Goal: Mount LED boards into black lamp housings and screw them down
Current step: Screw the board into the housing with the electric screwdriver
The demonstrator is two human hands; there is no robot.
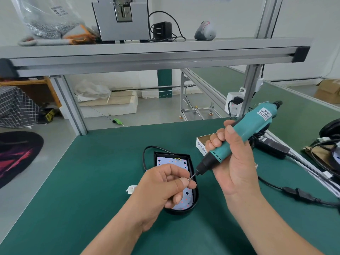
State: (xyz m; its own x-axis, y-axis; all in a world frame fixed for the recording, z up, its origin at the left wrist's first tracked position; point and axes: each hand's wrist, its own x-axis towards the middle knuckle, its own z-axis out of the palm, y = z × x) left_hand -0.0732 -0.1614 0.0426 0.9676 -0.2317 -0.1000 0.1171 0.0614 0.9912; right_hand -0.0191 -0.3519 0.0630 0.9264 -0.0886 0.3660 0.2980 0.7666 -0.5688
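Fingers (pixel 176 170) of L hand (pixel 161 188) in tight pinch on tiny metal screw (pixel 189 179); R hand (pixel 233 162) in fist round teal cylindrical driver (pixel 257 122).

Bright, even light, soft shadows, sharp centre, wide-angle bending at edges.

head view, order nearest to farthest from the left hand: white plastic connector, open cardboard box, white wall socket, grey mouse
1. white plastic connector, on the mat beside the left hand
2. open cardboard box, right, farther back
3. white wall socket, on the right post
4. grey mouse, upper shelf
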